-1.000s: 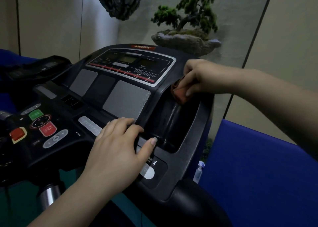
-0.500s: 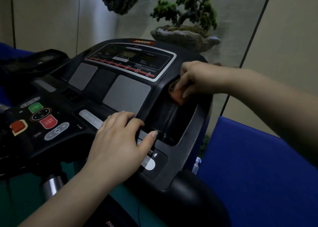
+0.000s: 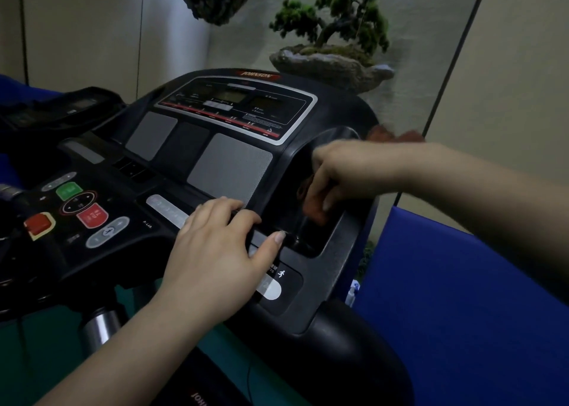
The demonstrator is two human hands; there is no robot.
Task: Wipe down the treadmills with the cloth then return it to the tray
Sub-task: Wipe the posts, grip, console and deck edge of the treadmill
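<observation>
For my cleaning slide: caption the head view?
Right hand wipes the treadmill console cup pocket with an orange cloth; left hand rests beside.

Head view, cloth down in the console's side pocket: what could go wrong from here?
1. The left hand rests on the treadmill console with its fingers beside the key strip; leaning harder might press a key.
2. The right hand pinches only part of the orange cloth in the deep pocket; it could slip to the bottom.
3. The scene is dim, so missed spots may be hard to see.
</observation>
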